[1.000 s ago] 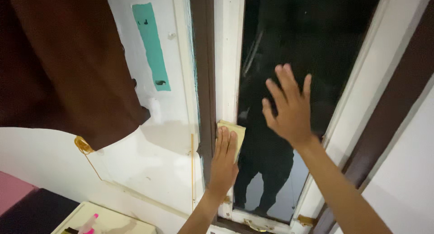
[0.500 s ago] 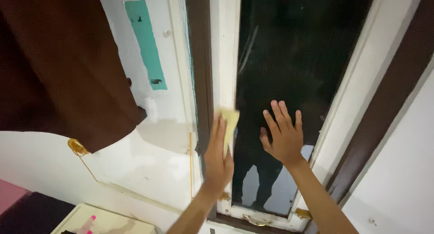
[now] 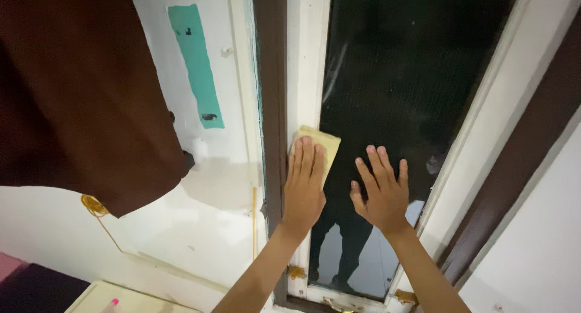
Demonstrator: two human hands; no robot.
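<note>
My left hand lies flat, pressing a folded yellow cloth against the left edge of a dark window pane and its white frame. The cloth sticks out above my fingertips. My right hand rests flat on the glass just to the right, fingers spread, holding nothing. A dim reflection of a person shows in the lower part of the glass.
A brown curtain hangs at the upper left. The white wall carries a teal patch. Brown trim runs beside the frame. Brass hinges sit low on the frame. A pale box lies at the bottom left.
My right hand has slid down the glass to sit beside my left. My left hand and the cloth have stayed at about the same place on the frame edge.
</note>
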